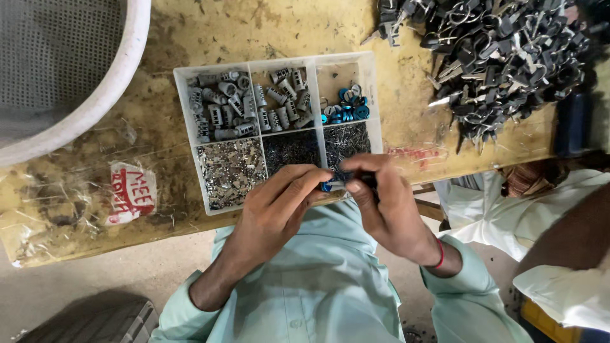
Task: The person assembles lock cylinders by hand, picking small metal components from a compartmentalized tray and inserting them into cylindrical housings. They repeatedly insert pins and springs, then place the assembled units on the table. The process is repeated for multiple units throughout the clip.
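Blue shows between your fingertips: the small part (328, 186) sits over the tray's (375, 108) near edge, pinched by your left hand (279, 203) and right hand (381, 203) together. Keep both pinches firm and stay above the tray, I'd say, so a dropped piece lands inside.

Both hands (337, 203) together, fingers (311, 178) pinched

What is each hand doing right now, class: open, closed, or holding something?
Left hand: fingers pinched on a small blue part.
Right hand: closed, fingertips meeting the same blue part; what else it grips cannot be told.
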Available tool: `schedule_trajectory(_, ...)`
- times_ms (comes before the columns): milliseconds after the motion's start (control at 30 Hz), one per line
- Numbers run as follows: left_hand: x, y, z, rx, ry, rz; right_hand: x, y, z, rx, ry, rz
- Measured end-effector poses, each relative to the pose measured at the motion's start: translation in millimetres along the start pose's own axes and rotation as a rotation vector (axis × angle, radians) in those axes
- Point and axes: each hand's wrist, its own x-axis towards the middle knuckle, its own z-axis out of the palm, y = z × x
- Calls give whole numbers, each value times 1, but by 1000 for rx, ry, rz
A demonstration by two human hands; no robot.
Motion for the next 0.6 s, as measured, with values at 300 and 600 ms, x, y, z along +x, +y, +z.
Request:
schedule_trajectory(300,-12,2,-5,-30,-97,68,9,-32,-6,-3,-268,-100)
schedule_trajectory(600,-11,3,-22,-93,75,-275,26,6,-26,-336,66,97)
